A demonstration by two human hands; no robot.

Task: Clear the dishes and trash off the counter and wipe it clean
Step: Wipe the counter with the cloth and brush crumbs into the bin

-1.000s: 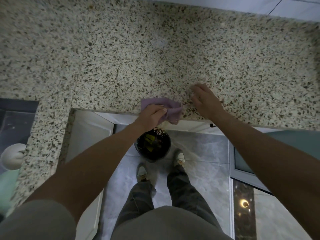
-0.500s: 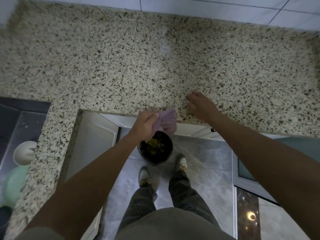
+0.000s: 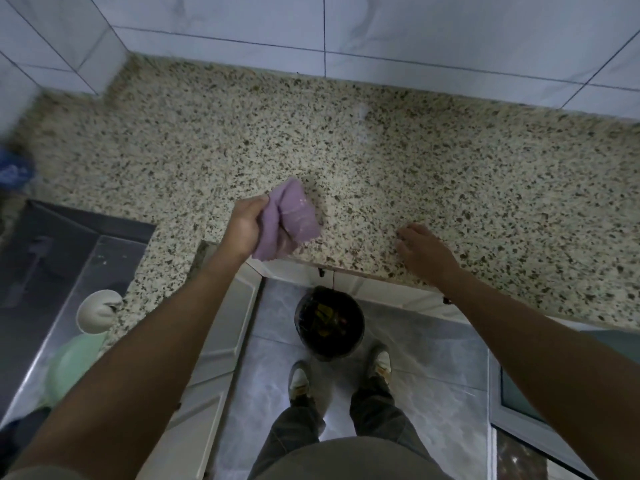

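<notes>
My left hand [image 3: 244, 226] grips a bunched purple cloth [image 3: 292, 216] just above the front part of the speckled granite counter [image 3: 381, 161]. My right hand [image 3: 424, 252] rests near the counter's front edge, fingers spread and holding nothing. A black-lined trash bin [image 3: 329, 327] with yellow scraps inside stands on the floor below the edge, between my arms.
A dark sink [image 3: 52, 258] lies at the left, with a white bowl [image 3: 97, 311] and a pale green dish [image 3: 74, 367] in it. A blue object [image 3: 15, 169] sits at the far left. White wall tiles [image 3: 346, 32] back the counter. My feet stand on grey floor tiles.
My left hand has lifted the cloth from over the bin at the counter's edge back over the counter surface. The view has tilted up, showing the wall tiles. My right hand stays near the edge.
</notes>
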